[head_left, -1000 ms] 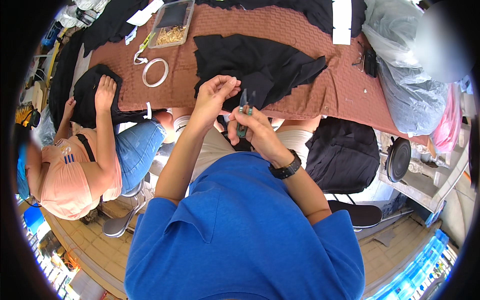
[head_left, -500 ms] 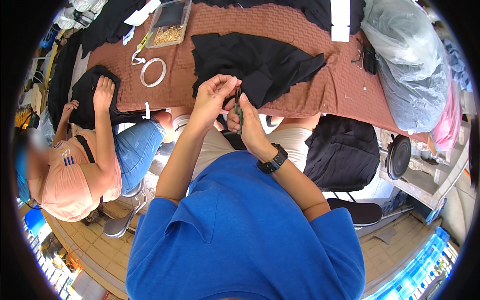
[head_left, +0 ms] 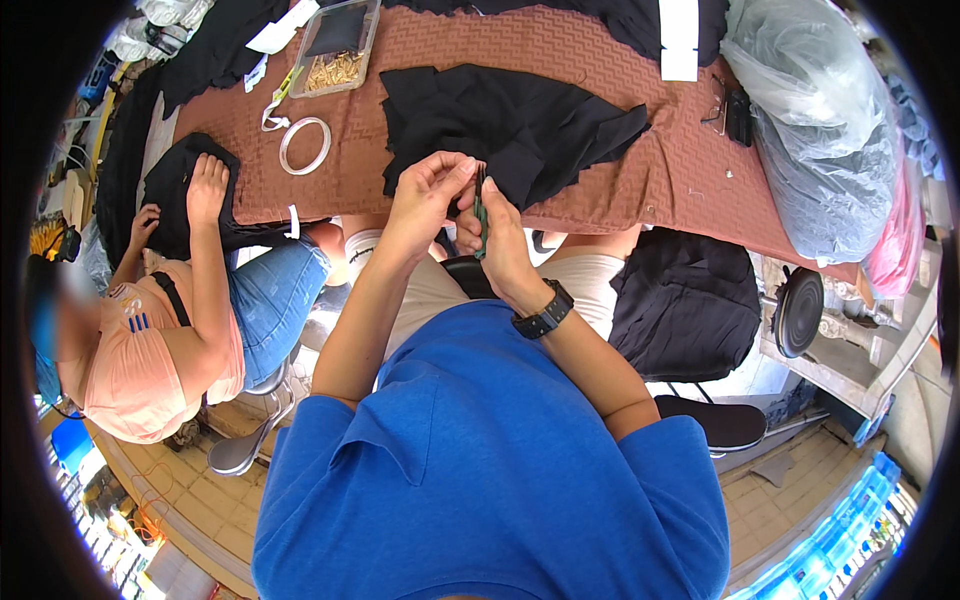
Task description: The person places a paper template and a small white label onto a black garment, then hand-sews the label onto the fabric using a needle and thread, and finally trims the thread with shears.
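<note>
My right hand (head_left: 499, 235) is closed around small green-handled snips (head_left: 481, 222), their dark, narrow tips pointing up and away from me. Beside those tips, my left hand (head_left: 432, 200) is closed in a pinch of thumb and forefinger. Whatever is between these fingers is too small to make out. Both hands are over the near edge of the table, just in front of a crumpled piece of black fabric (head_left: 500, 120) spread there. Whether the snips touch the fabric, I cannot tell.
A brown cloth covers the table (head_left: 420, 45). A clear box (head_left: 335, 72) of gold-coloured pieces and a white ring roll (head_left: 305, 146) lie left. Plastic-wrapped bundles (head_left: 815, 140) stand right, near glasses and a black object (head_left: 738, 118). A co-worker (head_left: 165, 340) sits left, hands on black fabric.
The snips' tips have shifted slightly to the right and the tool is turned a little in my right hand. The co-worker's lower hand has moved in closer to the black fabric.
</note>
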Tool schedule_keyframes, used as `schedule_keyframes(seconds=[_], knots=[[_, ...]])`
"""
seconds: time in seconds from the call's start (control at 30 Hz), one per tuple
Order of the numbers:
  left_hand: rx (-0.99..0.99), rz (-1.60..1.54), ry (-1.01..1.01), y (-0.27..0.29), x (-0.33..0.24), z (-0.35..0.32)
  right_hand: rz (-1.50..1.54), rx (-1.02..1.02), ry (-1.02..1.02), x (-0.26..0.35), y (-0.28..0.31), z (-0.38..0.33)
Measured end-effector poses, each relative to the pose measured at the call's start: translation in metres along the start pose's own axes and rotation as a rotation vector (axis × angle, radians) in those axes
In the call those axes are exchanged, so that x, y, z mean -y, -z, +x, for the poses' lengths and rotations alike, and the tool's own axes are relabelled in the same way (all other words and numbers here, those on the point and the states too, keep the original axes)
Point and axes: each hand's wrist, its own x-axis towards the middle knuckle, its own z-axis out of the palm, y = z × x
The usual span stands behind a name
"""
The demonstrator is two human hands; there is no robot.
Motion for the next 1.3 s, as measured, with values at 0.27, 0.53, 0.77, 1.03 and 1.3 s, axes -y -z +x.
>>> schedule_keyframes(seconds=[0.27,0.53,0.77,1.03,1.3], knots=[[-0.003,-0.009,0.013,-0.004,-0.003,-0.001,0.024,0.000,-0.015,0.004,-0.001,0.000],[0.075,-0.046,0.047,0.000,0.003,0.006,0.097,0.066,-0.042,-0.003,0.007,0.001],[0.097,-0.065,0.017,-0.003,0.003,0.004,0.101,0.098,0.020,0.001,0.008,-0.003],[0.091,-0.078,0.010,-0.005,-0.001,0.002,0.133,0.064,0.068,-0.002,0.005,0.002],[0.055,-0.140,0.058,-0.010,-0.004,-0.002,0.102,0.075,0.022,0.006,0.002,0.003]])
